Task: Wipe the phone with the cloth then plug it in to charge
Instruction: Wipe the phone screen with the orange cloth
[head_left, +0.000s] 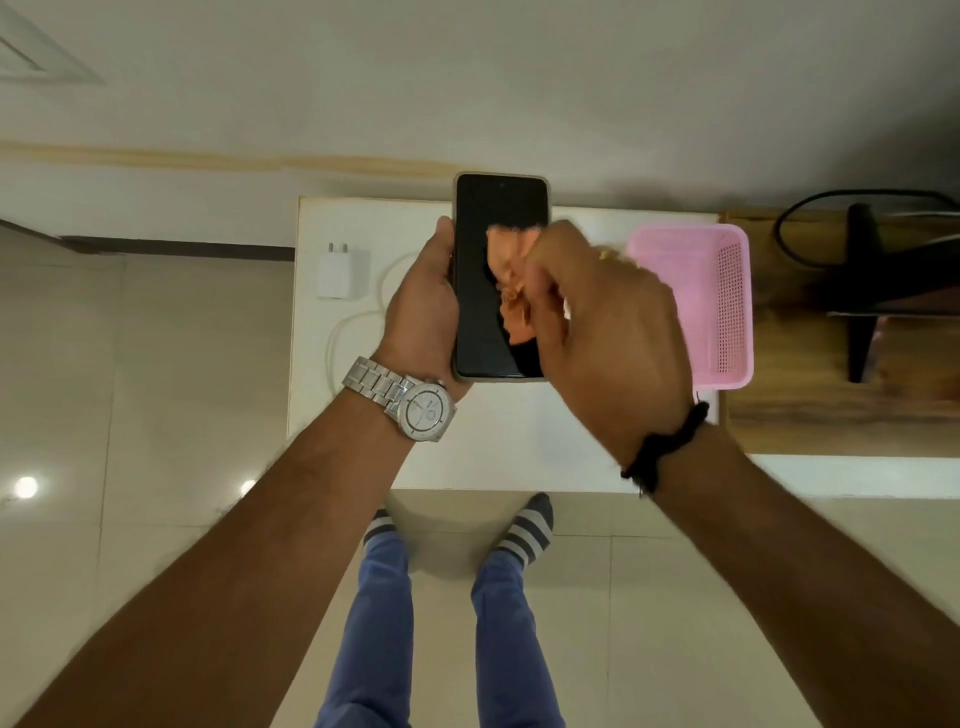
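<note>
Left hand: my left hand grips the black glass-faced phone.
Right hand: my right hand pinches the crumpled orange cloth against its screen.

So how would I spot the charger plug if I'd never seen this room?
Find the white table in front of the person. On its far left part, left of the held phone, lies the charger plug: a small white block with two pins, the white cable looping beside it. The pink basket sits opposite.

head | worn (wide-angle) | faces steeply down | close above hands
</note>
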